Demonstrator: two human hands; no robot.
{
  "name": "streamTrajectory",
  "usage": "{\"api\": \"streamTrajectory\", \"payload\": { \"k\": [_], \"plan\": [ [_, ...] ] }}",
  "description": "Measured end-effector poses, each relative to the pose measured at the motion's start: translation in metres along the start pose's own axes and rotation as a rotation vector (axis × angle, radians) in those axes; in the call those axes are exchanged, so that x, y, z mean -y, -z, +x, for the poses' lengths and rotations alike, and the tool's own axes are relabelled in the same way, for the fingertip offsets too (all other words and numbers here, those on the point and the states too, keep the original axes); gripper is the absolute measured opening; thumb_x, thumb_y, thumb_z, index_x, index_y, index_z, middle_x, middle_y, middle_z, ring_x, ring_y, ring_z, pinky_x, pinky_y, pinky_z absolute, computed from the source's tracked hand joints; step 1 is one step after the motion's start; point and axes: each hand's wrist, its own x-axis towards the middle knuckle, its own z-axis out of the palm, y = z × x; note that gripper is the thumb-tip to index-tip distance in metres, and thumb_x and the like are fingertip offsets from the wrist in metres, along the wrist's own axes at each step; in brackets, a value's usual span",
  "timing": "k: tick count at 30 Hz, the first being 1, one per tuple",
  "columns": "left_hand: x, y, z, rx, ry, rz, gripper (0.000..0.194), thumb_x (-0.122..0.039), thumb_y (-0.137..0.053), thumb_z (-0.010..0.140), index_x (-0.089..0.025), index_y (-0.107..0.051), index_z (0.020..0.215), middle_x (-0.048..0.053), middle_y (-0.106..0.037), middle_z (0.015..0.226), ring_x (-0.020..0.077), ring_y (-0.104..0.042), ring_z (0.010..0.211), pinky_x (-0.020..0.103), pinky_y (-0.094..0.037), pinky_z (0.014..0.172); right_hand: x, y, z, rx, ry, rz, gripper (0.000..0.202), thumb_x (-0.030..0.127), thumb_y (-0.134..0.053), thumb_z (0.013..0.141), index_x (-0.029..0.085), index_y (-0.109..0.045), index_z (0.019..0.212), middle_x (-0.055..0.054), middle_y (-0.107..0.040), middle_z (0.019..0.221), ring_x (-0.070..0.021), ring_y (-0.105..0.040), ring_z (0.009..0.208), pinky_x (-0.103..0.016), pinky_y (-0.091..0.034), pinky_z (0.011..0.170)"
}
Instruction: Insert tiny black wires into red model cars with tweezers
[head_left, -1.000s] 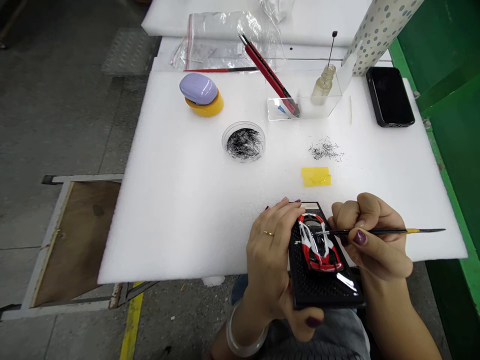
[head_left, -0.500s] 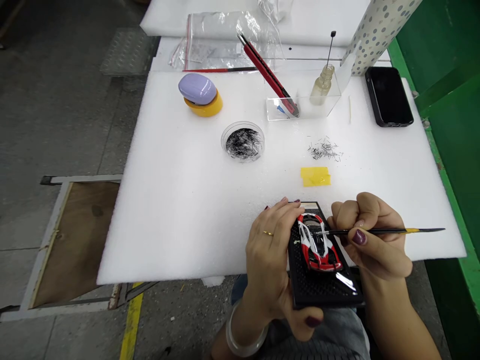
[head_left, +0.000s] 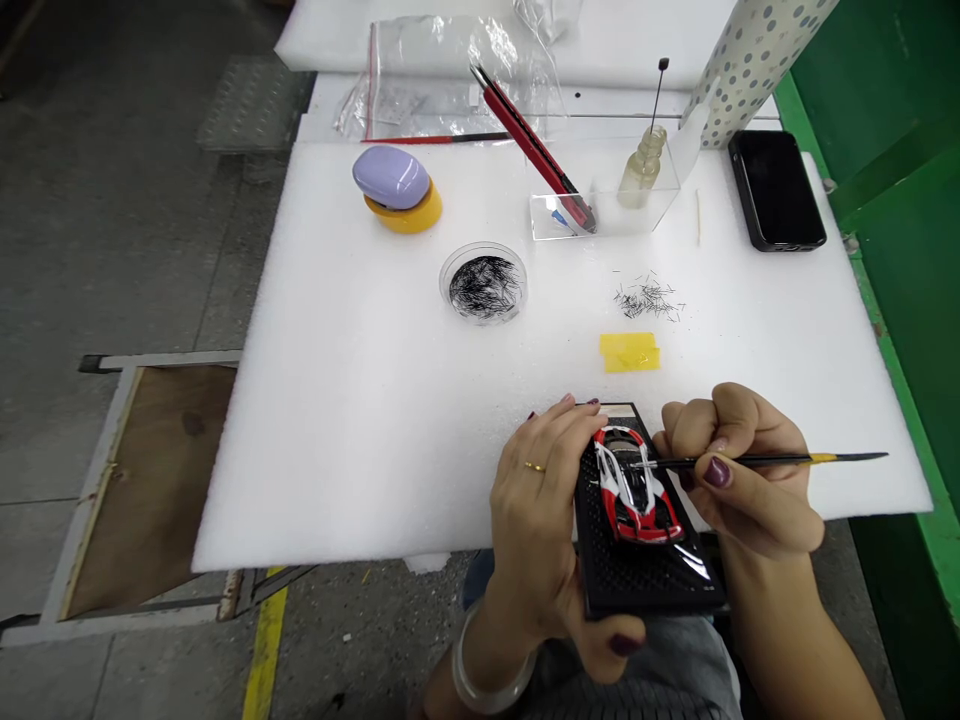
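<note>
My left hand (head_left: 536,500) grips a black textured base (head_left: 652,585) from its left side, with the thumb under the near edge and the fingertips at the top. On the base sits a red and white model car (head_left: 641,490) with black parts. My right hand (head_left: 739,470) pinches a thin black brush (head_left: 772,460) with a yellow band, held nearly level. Its fine tip points left and lies over the middle of the car; whether it touches is too small to tell.
Beyond the hands lie yellow tape (head_left: 630,352), scattered black bits (head_left: 649,298) and a round dish of black bits (head_left: 486,287). Farther back are a clear tray (head_left: 551,218) with a red tool (head_left: 536,145), a glass bottle (head_left: 643,168), a purple object (head_left: 391,178) and a black phone-like device (head_left: 778,190).
The view has shifted very slightly. Both hands, the base, the car and the brush hold nearly the same positions.
</note>
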Motion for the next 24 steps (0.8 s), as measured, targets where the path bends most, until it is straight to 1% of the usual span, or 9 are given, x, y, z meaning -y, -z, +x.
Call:
{"api": "streamTrajectory", "payload": {
  "k": [3, 6, 9, 11, 13, 15, 17, 20, 24],
  "plan": [
    [0.008, -0.004, 0.000, -0.051, -0.057, 0.049, 0.091, -0.090, -0.020, 0.088, -0.023, -0.057, 0.137, 0.008, -0.067, 0.137, 0.0294, -0.057, 0.135, 0.047, -0.041, 0.115, 0.000, -0.002, 0.003, 0.007, 0.012, 0.004, 0.018, 0.020, -0.073, 0.087, 0.024, -0.057, 0.079, 0.004, -0.046, 0.062, -0.0133, -0.040, 0.057, -0.029, -0.034, 0.052],
    [0.009, -0.004, 0.000, -0.044, -0.071, 0.085, 0.091, -0.089, -0.019, 0.089, -0.022, -0.056, 0.138, 0.009, -0.067, 0.137, 0.0303, -0.058, 0.134, 0.049, -0.044, 0.113, 0.003, -0.003, 0.007, -0.020, 0.047, -0.001, 0.019, 0.024, -0.075, 0.085, 0.024, -0.058, 0.078, 0.004, -0.046, 0.060, -0.0130, -0.039, 0.054, -0.028, -0.034, 0.050],
    [0.003, -0.002, 0.001, -0.029, -0.056, 0.117, 0.081, -0.082, -0.025, 0.093, -0.020, -0.056, 0.136, 0.010, -0.067, 0.135, 0.0301, -0.056, 0.136, 0.050, -0.041, 0.115, 0.011, 0.000, 0.007, -0.118, 0.065, -0.041, 0.018, 0.029, -0.080, 0.082, 0.024, -0.063, 0.078, 0.004, -0.048, 0.058, -0.0134, -0.041, 0.054, -0.028, -0.035, 0.050],
    [-0.003, -0.005, 0.001, 0.004, -0.055, 0.149, 0.084, -0.084, -0.032, 0.089, -0.017, -0.055, 0.134, 0.014, -0.065, 0.136, 0.0344, -0.052, 0.139, 0.056, -0.037, 0.117, 0.019, 0.007, 0.000, -0.207, 0.085, -0.119, 0.014, 0.032, -0.080, 0.084, 0.024, -0.068, 0.083, 0.003, -0.053, 0.059, -0.0135, -0.045, 0.055, -0.028, -0.037, 0.052],
    [-0.009, -0.013, 0.002, 0.027, -0.095, 0.193, 0.099, -0.094, -0.044, 0.075, -0.014, -0.051, 0.134, 0.018, -0.063, 0.136, 0.0399, -0.047, 0.140, 0.060, -0.037, 0.116, 0.028, 0.016, -0.012, -0.292, 0.112, -0.251, 0.011, 0.036, -0.073, 0.091, 0.025, -0.073, 0.090, 0.001, -0.062, 0.063, -0.0131, -0.047, 0.053, -0.028, -0.039, 0.052],
    [-0.015, -0.026, 0.002, 0.005, -0.158, 0.250, 0.111, -0.097, -0.056, 0.062, -0.012, -0.049, 0.132, 0.020, -0.062, 0.134, 0.0416, -0.046, 0.140, 0.058, -0.039, 0.115, 0.038, 0.026, -0.028, -0.350, 0.104, -0.412, 0.019, 0.040, -0.064, 0.099, 0.025, -0.075, 0.097, -0.001, -0.069, 0.069, -0.0131, -0.050, 0.052, -0.029, -0.041, 0.053],
    [-0.019, -0.041, 0.001, -0.048, -0.200, 0.309, 0.109, -0.094, -0.065, 0.060, -0.012, -0.050, 0.129, 0.020, -0.062, 0.131, 0.0407, -0.046, 0.138, 0.055, -0.040, 0.114, 0.048, 0.035, -0.044, -0.370, 0.057, -0.559, 0.025, 0.043, -0.059, 0.101, 0.024, -0.074, 0.099, -0.003, -0.072, 0.075, -0.0142, -0.054, 0.057, -0.030, -0.044, 0.056],
    [-0.023, -0.060, -0.001, -0.106, -0.215, 0.379, 0.103, -0.093, -0.067, 0.060, -0.013, -0.051, 0.124, 0.021, -0.061, 0.130, 0.0419, -0.047, 0.134, 0.057, -0.040, 0.111, 0.059, 0.041, -0.064, -0.372, -0.043, -0.756, 0.024, 0.045, -0.061, 0.099, 0.023, -0.071, 0.099, -0.005, -0.074, 0.088, -0.0175, -0.063, 0.074, -0.030, -0.049, 0.066],
    [-0.025, -0.072, -0.003, -0.152, -0.201, 0.417, 0.101, -0.089, -0.073, 0.059, -0.013, -0.052, 0.122, 0.023, -0.059, 0.133, 0.0438, -0.046, 0.134, 0.059, -0.042, 0.108, 0.066, 0.038, -0.073, -0.253, -0.175, -0.901, 0.026, 0.048, -0.064, 0.096, 0.023, -0.065, 0.104, -0.005, -0.071, 0.098, -0.0192, -0.064, 0.084, -0.029, -0.051, 0.069]
  ]
}}
